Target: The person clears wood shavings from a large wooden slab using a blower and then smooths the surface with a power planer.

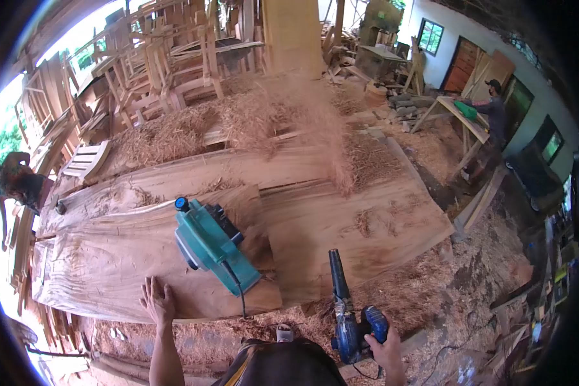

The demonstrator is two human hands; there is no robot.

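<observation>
My left hand (157, 301) lies flat with spread fingers on the near edge of a wide wooden slab (109, 257). My right hand (385, 350) is wrapped round the handle of a blue blower (349, 331), whose black nozzle (338, 273) points forward over the wood. A teal electric planer (215, 244) rests on the slab between my hands, its cord hanging over the near edge. Wood shavings and dust (325, 135) fly up in a cloud beyond the slab.
Shavings (174, 138) are heaped behind the wood, near stacked chair frames (167, 71). One person (22, 180) bends at the far left. Another person (492, 112) stands at a bench (460, 119) on the right. A wooden slatted piece (87, 159) lies at the left.
</observation>
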